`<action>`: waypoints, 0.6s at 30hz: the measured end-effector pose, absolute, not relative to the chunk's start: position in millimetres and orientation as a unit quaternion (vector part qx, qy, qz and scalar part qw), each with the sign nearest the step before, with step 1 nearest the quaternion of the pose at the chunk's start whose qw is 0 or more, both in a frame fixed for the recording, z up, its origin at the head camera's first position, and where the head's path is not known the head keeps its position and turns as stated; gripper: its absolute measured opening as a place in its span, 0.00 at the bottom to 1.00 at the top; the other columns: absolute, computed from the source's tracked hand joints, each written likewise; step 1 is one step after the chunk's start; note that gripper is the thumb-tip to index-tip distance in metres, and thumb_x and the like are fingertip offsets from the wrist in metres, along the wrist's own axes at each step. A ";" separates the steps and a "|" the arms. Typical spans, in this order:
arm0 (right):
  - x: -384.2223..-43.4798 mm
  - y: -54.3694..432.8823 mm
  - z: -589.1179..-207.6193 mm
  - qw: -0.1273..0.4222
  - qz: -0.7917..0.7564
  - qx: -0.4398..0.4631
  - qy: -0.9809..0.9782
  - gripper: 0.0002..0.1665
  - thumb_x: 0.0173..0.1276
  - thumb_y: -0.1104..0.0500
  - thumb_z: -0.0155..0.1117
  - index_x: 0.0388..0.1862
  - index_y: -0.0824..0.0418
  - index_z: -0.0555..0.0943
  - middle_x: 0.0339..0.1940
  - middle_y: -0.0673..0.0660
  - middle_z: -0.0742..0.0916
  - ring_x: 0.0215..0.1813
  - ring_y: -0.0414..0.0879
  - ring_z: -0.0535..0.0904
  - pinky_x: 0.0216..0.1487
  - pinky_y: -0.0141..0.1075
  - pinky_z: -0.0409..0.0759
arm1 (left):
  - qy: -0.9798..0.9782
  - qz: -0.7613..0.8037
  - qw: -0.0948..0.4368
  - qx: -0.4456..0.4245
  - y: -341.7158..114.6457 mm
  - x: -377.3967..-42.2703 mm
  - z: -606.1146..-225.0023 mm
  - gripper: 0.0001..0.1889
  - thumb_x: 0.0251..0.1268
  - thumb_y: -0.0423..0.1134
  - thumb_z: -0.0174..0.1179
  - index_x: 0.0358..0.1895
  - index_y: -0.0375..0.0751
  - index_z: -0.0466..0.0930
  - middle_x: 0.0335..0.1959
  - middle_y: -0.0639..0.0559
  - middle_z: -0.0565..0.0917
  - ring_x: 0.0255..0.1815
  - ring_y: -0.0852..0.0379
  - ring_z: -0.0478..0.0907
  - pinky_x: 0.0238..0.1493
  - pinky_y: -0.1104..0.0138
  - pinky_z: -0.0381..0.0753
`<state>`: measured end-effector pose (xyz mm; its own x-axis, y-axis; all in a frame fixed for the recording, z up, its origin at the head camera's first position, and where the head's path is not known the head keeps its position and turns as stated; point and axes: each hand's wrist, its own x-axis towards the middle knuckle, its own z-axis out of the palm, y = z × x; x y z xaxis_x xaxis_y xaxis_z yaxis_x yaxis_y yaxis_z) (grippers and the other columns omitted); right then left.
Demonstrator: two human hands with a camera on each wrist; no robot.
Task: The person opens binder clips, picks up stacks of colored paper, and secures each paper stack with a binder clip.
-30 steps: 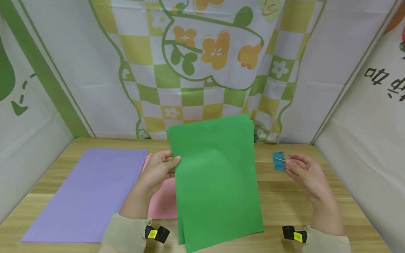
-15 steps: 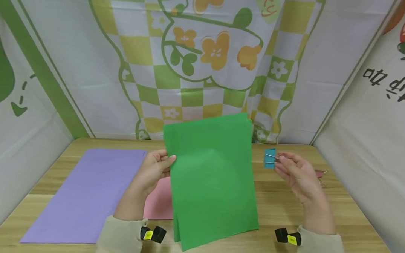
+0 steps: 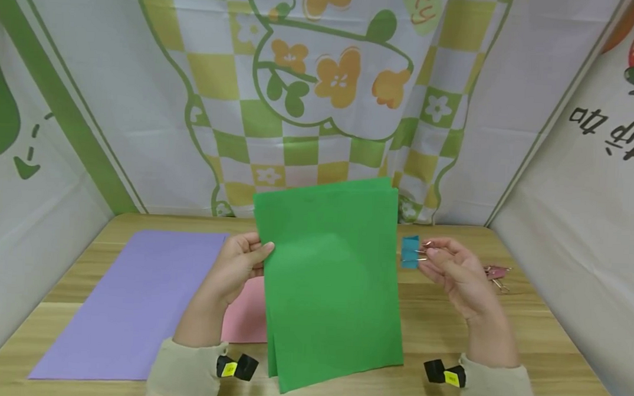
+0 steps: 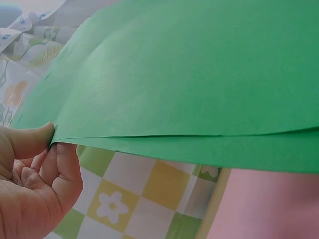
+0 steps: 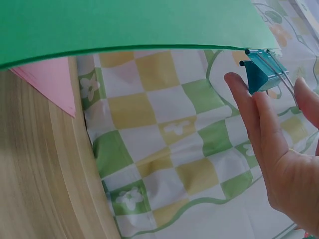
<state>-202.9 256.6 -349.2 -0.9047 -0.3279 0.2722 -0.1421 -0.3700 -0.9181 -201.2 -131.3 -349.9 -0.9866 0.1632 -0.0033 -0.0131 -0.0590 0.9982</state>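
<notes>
Alignment first: square up the green sheets (image 3: 334, 287), offset at their lower left, pinched by the left hand (image 3: 241, 262) above the table (image 3: 449, 325); then squeeze wide the blue clip (image 3: 410, 253), held in the right hand (image 3: 456, 274) just beside them, before sliding it on.

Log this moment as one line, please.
left grip: pinches green sheets | right grip: holds blue binder clip beside their right edge | clipped: not yet | purple paper: on table
</notes>
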 end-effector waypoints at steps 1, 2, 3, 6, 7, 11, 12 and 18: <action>-203.1 256.0 -349.4 0.061 -0.802 -0.214 0.555 0.11 0.76 0.72 0.47 0.49 0.64 0.76 0.45 0.51 0.86 0.44 0.39 0.87 0.51 0.30 0.84 | 0.683 0.725 0.061 0.056 -131.3 -201.1 -349.9 0.18 0.76 0.29 0.49 0.61 0.16 0.68 0.30 0.63 0.87 0.30 0.65 0.85 0.38 0.71 0.86; -203.3 255.5 -349.6 0.063 -0.803 -0.217 0.552 0.11 0.76 0.72 0.47 0.49 0.64 0.76 0.45 0.51 0.86 0.44 0.39 0.87 0.51 0.30 0.84 | 0.683 0.725 0.061 0.057 -131.3 -201.0 -350.0 0.18 0.76 0.29 0.49 0.61 0.16 0.68 0.30 0.63 0.87 0.30 0.65 0.85 0.38 0.71 0.86; -203.6 255.0 -349.7 0.065 -0.805 -0.219 0.548 0.11 0.76 0.73 0.47 0.49 0.64 0.76 0.45 0.51 0.86 0.44 0.40 0.87 0.51 0.30 0.84 | 0.684 0.725 0.061 0.058 -131.3 -200.8 -349.9 0.19 0.76 0.29 0.49 0.61 0.16 0.68 0.31 0.63 0.87 0.30 0.65 0.85 0.38 0.71 0.86; -203.4 254.3 -349.8 0.063 -0.809 -0.220 0.542 0.10 0.76 0.73 0.48 0.48 0.65 0.76 0.44 0.52 0.87 0.43 0.40 0.88 0.50 0.30 0.85 | 0.685 0.723 0.060 0.065 -130.8 -199.9 -349.0 0.19 0.76 0.29 0.49 0.61 0.17 0.68 0.31 0.62 0.88 0.30 0.65 0.85 0.39 0.70 0.86; -203.2 254.3 -349.6 0.061 -0.809 -0.219 0.543 0.10 0.76 0.73 0.48 0.48 0.65 0.76 0.44 0.52 0.87 0.43 0.41 0.88 0.49 0.30 0.85 | 0.686 0.722 0.060 0.067 -130.7 -199.6 -348.7 0.19 0.76 0.29 0.49 0.62 0.17 0.68 0.32 0.62 0.88 0.31 0.65 0.85 0.39 0.70 0.86; -201.8 254.1 -347.6 0.058 -0.803 -0.211 0.555 0.09 0.76 0.72 0.50 0.46 0.65 0.77 0.42 0.53 0.87 0.42 0.41 0.88 0.49 0.30 0.85 | 0.687 0.720 0.059 0.074 -130.1 -198.7 -347.8 0.19 0.76 0.29 0.49 0.62 0.17 0.68 0.32 0.62 0.88 0.31 0.65 0.86 0.39 0.70 0.86; -201.5 254.0 -347.1 0.058 -0.801 -0.208 0.559 0.09 0.75 0.72 0.50 0.46 0.64 0.77 0.42 0.53 0.88 0.41 0.41 0.88 0.48 0.30 0.85 | 0.687 0.720 0.060 0.074 -130.0 -198.5 -347.7 0.19 0.76 0.29 0.49 0.62 0.17 0.68 0.33 0.62 0.88 0.31 0.65 0.86 0.39 0.70 0.86; -201.4 253.5 -346.7 0.063 -0.785 -0.188 0.587 0.09 0.75 0.71 0.52 0.43 0.61 0.78 0.38 0.52 0.89 0.40 0.40 0.88 0.47 0.31 0.86 | 0.688 0.720 0.060 0.074 -129.1 -198.2 -348.6 0.19 0.76 0.29 0.49 0.61 0.16 0.68 0.32 0.62 0.88 0.31 0.65 0.85 0.40 0.70 0.86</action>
<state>-201.4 253.5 -346.7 -0.9211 -0.3203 0.2214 -0.1220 -0.3026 -0.9453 -198.2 -129.1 -348.6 -0.9817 0.1890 0.0244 0.0158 -0.0467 0.9988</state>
